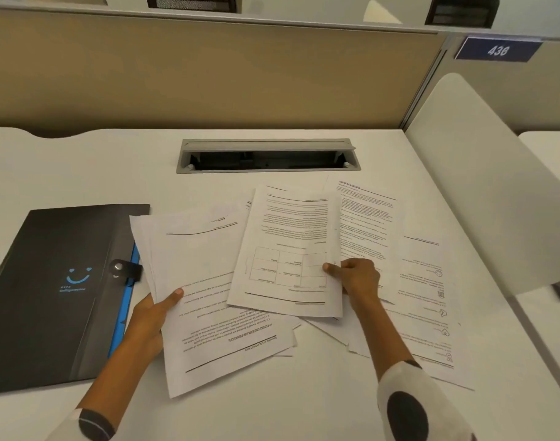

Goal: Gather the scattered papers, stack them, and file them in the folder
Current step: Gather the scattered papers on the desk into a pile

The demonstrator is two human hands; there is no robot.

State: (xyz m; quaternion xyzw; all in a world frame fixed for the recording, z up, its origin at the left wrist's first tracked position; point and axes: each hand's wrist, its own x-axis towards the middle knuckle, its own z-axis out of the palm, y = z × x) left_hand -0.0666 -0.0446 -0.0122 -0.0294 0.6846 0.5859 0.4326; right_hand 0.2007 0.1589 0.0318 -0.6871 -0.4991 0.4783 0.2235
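Observation:
Several printed white papers lie overlapping on the white desk (81, 173). My left hand (151, 316) grips the left edge of a small stack of sheets (208, 281), thumb on top. My right hand (355, 276) pinches the right edge of a sheet with a table printed on it (288, 243), which lies over the left stack. More sheets (422, 281) stay flat on the desk to the right, partly under my right arm. A closed dark folder (49, 288) with a blue smiley logo, snap strap and blue edge lies at the left, its right edge under the left stack.
A grey cable slot (267, 154) with its lid up is set in the desk just beyond the papers. A beige partition (208, 78) closes the back. A white side divider (482, 186) stands at the right, with a blue sign reading 438 above it.

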